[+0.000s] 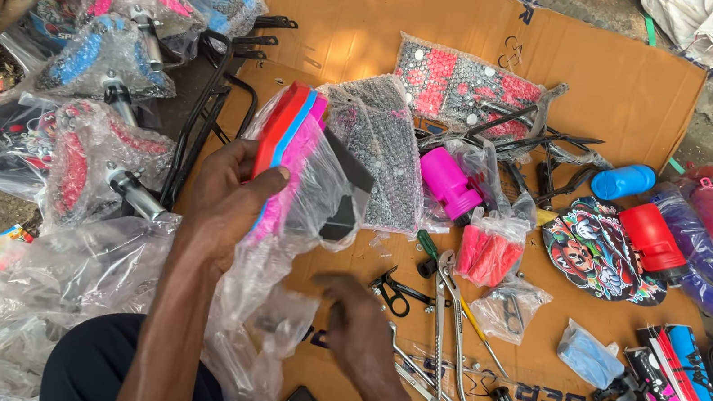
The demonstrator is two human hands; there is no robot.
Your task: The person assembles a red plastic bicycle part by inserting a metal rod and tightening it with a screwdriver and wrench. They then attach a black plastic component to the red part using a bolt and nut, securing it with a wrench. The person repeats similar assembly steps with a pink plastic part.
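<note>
While we look down from the head camera, our left hand (225, 198) is closed around a stack of flat plastic pieces (289, 142) in red, blue and pink, gripping them through a clear plastic bag (300, 221) that hangs loose below; the stack stands raised above the brown cardboard sheet (353, 10), near its left edge. Our right hand (355, 323) hovers lower, fingers loosely spread and blurred, grasping nothing that we can make out, just beside the bag's trailing end. To the right of that hand lie black-handled scissors (395, 291) and several long metal spanners (445, 325) on the cardboard. Farther up sit a pink bottle (447, 183) in wrap, a bag of red grips (488, 253), a blue bottle (624, 181) and a red bottle (651, 237). On the left, off the cardboard, bubble-wrapped saddles (106, 61) in pink, blue and red lie piled on the ground, well apart from both hands.
</note>
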